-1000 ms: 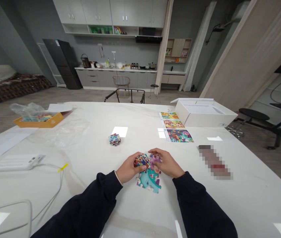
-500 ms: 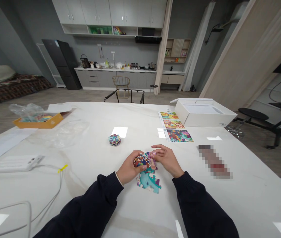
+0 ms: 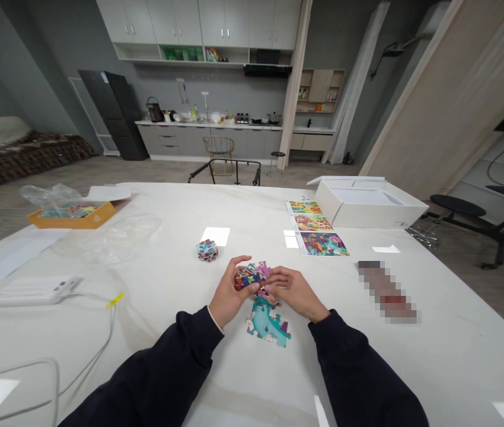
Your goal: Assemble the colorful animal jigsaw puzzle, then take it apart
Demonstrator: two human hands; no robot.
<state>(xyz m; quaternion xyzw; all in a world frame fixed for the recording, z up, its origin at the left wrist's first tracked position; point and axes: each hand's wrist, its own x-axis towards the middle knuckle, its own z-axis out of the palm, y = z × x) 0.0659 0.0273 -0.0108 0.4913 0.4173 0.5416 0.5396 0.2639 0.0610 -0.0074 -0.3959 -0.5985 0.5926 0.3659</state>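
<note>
My left hand (image 3: 229, 295) is closed around a stack of jigsaw puzzle pieces (image 3: 247, 276), dark red and blue on top. Close on its right, my right hand (image 3: 294, 290) pinches a pink-purple puzzle piece (image 3: 262, 268) against the stack's edge; fingers partly cover it. Below both hands, several joined puzzle pieces (image 3: 267, 323) in teal with white and purple bits lie flat on the white table (image 3: 234, 379). A second pile of puzzle pieces (image 3: 207, 250) stands farther off, left of my hands.
Picture sheets (image 3: 323, 244) lie by an open white box (image 3: 367, 201) at the back right. A pixelated item (image 3: 388, 292) is to the right. On the left are an orange tray (image 3: 72, 220), clear plastic wrap (image 3: 123, 240), and a white power bank (image 3: 34, 290) with a cable (image 3: 110, 332).
My right hand has moved slightly left and its fingers have drawn in to the stack. The stack in my left hand has shifted a little left, and its top now shows more blue.
</note>
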